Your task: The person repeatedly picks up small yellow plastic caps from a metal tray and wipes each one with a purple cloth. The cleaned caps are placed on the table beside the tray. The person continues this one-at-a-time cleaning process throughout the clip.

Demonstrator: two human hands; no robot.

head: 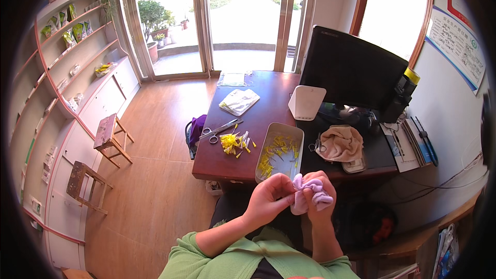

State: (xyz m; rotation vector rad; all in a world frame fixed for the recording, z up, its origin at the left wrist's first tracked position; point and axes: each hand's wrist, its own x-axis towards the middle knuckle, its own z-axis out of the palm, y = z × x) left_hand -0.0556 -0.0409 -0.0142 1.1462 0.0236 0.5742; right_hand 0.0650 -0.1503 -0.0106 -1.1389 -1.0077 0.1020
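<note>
A lilac cloth (312,195) is bunched up in my right hand (324,186), with the thumb pressed on its front. Thumb and fingertips of my left hand (272,195) pinch at the cloth's left edge; whether a small thing sits between them is hidden. Just beyond my hands is a metal tray (300,133) with yellow-hubbed needles (267,162) scattered inside. To its left, on the desk, lies a pile of similar yellow-hubbed needles (231,143), several with clear sheaths. Metal scissors (211,136) and a long tweezer-like tool (228,124) rest beside the pile.
The dark wooden desk (267,104) carries a white plastic packet (239,101), a white box-shaped device (307,102), a monitor (350,69) and a beige cloth (341,143) with a scissor-handled tool (317,146). Two wooden stools (110,135) stand left, near shelves (64,62).
</note>
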